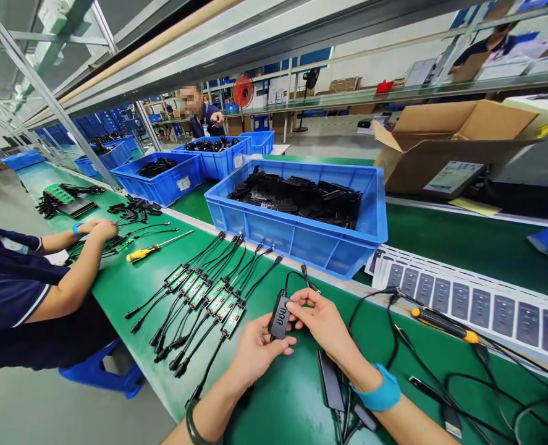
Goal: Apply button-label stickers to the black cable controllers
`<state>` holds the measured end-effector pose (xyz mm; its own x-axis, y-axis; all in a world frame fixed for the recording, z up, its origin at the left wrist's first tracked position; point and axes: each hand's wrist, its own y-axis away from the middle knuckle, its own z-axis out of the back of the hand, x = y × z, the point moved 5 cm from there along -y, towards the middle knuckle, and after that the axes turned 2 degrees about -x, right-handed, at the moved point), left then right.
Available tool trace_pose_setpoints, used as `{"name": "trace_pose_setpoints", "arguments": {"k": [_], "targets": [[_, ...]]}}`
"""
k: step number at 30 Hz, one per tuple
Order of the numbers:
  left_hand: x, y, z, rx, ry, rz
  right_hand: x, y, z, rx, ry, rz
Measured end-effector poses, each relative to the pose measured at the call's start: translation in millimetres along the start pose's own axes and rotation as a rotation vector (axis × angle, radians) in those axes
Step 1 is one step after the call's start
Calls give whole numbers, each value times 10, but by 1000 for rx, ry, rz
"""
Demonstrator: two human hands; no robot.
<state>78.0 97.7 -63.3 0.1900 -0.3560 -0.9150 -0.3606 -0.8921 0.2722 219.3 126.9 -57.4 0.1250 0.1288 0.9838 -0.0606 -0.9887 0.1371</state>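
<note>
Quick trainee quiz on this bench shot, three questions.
1. Which wrist wears the blue strap, left or right?
2. True or false: the left hand and the right hand both touch the black cable box.
3. What tool lies just beyond the co-worker's hands on the green bench?

Key: 1. Right. 2. True. 3. A yellow-handled screwdriver.

Bright even light, faint shadows, warped wide-angle edges
</note>
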Motion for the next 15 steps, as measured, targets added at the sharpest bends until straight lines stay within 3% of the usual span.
{"name": "trace_pose_setpoints", "arguments": {"k": [8, 15], "targets": [[-22, 50, -35, 90, 13, 38, -10, -14, 18, 10, 13, -12], [20, 13, -2, 14, -116, -19, 13, -15, 27, -11, 46, -12]]}}
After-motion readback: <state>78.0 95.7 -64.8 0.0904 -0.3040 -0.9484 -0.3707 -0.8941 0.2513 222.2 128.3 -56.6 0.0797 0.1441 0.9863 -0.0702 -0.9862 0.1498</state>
